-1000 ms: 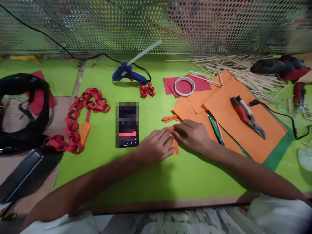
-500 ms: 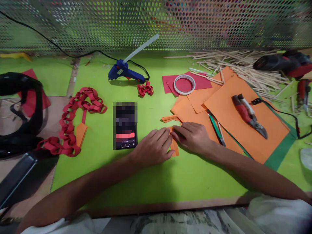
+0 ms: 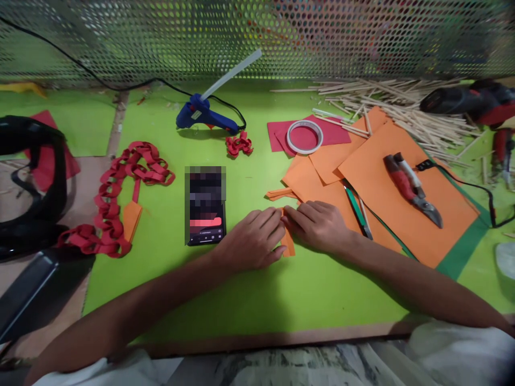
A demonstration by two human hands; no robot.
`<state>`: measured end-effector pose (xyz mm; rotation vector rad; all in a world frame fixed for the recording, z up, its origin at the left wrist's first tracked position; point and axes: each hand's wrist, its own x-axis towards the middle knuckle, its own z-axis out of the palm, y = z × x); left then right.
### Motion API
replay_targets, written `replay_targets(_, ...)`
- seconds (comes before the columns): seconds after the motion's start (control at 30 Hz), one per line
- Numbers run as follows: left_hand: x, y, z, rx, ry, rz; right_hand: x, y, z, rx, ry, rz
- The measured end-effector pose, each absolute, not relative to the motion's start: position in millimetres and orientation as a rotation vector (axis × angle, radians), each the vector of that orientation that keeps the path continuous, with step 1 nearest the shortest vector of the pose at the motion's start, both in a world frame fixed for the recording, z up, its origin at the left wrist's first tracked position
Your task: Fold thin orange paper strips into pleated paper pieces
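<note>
left hand (image 3: 251, 241) — palm down, fingers flat, pointing right | right hand (image 3: 317, 225) — palm down, fingertips apparently meeting the left's | both forearms angled inward, resting low

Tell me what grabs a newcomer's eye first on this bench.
Both hands meet at the middle of the green mat: the left hand and right hand press a small orange paper strip. A long red paper chain sprawls to the left, and a blue glue gun lies behind.

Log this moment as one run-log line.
left hand: pressing small orange paper strip | right hand: pressing same strip | surface: green mat | nearby: black phone, red paper chain
</note>
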<state>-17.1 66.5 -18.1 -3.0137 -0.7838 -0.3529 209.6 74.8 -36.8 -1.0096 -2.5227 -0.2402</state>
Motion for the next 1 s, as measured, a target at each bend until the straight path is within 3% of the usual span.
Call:
replay_targets(0.4, -19.6, 72.3, -18.4, -3.007, -0.7, -0.346, 213.4, 78.6, -24.1, -0.797, -2.668, -0.24)
replay_targets(0.57, -22.7, 75.3, -18.8, -3.04, -0.71, -0.389, 216.1, 79.6, -23.6, -0.836, -2.704, -0.051)
replay_targets(0.77, -20.3, 80.0, -19.1, -3.009, -0.74, -0.508, 220.4, 78.8, -29.7, -0.785, -2.711, -0.209)
replay_targets(1.0, -23.0, 81.2, -23.0, -3.048, -0.794, -0.574, 220.6, 79.9, -28.5, -0.872, -2.654, 0.061)
